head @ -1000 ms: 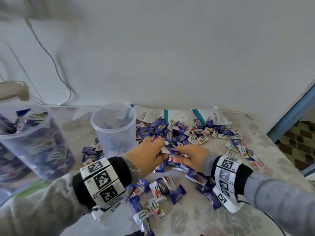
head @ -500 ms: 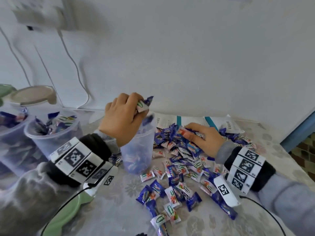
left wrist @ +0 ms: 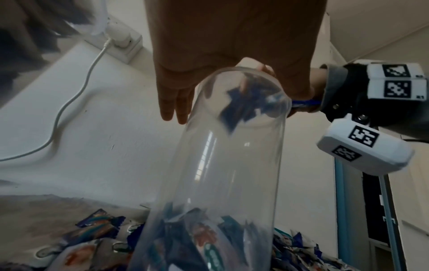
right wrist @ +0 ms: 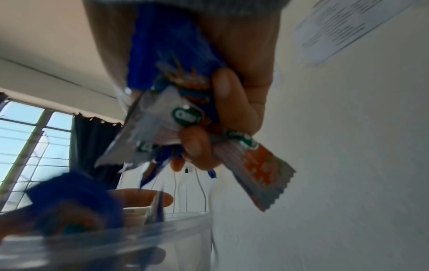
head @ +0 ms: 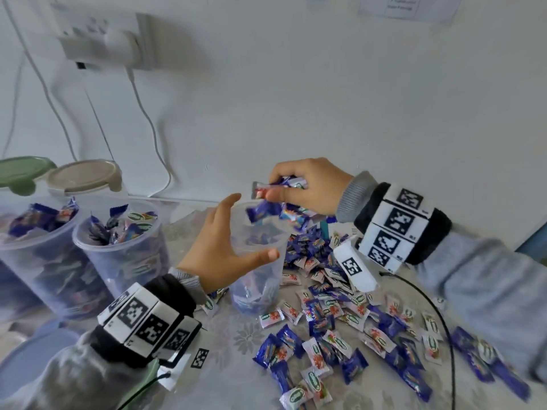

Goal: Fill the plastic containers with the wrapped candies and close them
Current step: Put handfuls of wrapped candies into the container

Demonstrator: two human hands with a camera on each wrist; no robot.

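Right hand [head: 307, 187] grips candies [head: 275, 199] over the cup [head: 257, 279] — left hand [head: 219, 250], fingers straight, spans its rim.

Clear smooth plastic round container [head: 260, 270], glossy blue and white foil-wrapped candies [head: 322, 329] beside it, grey knit cloth sleeve [head: 485, 279], matt white wall [head: 325, 99]

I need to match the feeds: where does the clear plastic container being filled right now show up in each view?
Head: the clear plastic container stands at centre, beside the left hand, under the right hand.
Left wrist: it fills the middle, seen from low down, rim at top.
Right wrist: only its blurred rim shows along the bottom.
Shared landmark: the fistful of wrapped candies in the right hand, above the rim in every view.
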